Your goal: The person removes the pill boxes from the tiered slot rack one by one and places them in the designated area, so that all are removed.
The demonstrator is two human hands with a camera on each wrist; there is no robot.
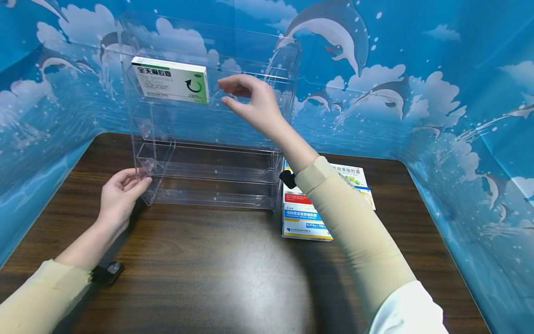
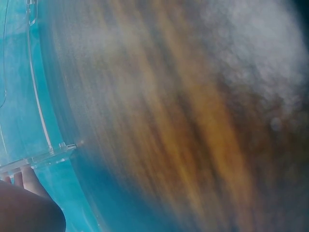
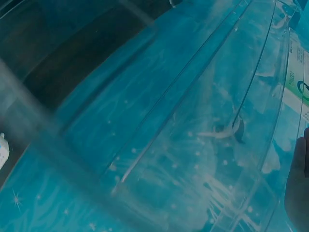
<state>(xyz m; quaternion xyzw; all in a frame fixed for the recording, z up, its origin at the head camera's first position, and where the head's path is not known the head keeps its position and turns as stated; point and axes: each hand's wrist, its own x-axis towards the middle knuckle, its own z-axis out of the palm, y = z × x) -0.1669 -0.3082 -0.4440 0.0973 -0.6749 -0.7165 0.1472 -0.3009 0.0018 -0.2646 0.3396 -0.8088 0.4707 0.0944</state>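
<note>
A clear acrylic display rack [image 1: 217, 174] with several tiers stands on the table. On its upper tier, at the left, a white and green medicine box [image 1: 170, 80] leans with its printed face forward. My right hand [image 1: 256, 99] is just right of that box, thumb and fingers apart with nothing between them. In the right wrist view the hand [image 3: 298, 188] shows at the right edge, below the box [image 3: 297, 79]. My left hand [image 1: 123, 192] grips the rack's lower left side panel between thumb and fingers. In the left wrist view its fingers [image 2: 31, 181] lie against the clear edge.
Right of the rack, partly behind my right forearm, lie several medicine boxes, among them a blue and white box [image 1: 304, 222] and a white box [image 1: 350, 174]. The brown wooden table [image 1: 200, 269] meets a blue dolphin-print curtain [image 1: 417, 41] at the back and sides.
</note>
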